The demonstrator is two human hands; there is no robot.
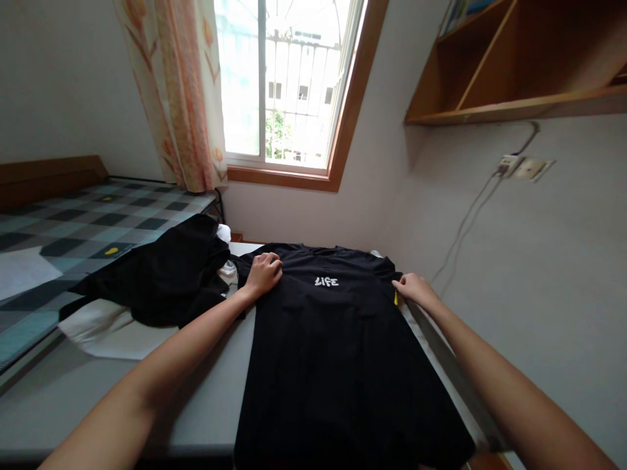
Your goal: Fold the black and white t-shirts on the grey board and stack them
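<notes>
A black T-shirt (337, 359) lies spread over a white table, its collar toward the window and its hem hanging by the near edge. White lettering (326, 282) shows on its upper part, upside down from here. My left hand (264, 271) rests by the left sleeve with curled fingers closed on the cloth. At the opposite side, my right hand (414, 288) pinches the right sleeve's edge. Just below that hand a small yellow patch (396, 298) shows at the shirt's side.
Left of the shirt, a heap of black clothing (171, 274) and a white cloth (115, 329) straddle the table (206, 391) and the checked bed (63, 222). A wall stands close on the right, with a socket (512, 166), hanging cable and overhead wooden shelf (514, 104).
</notes>
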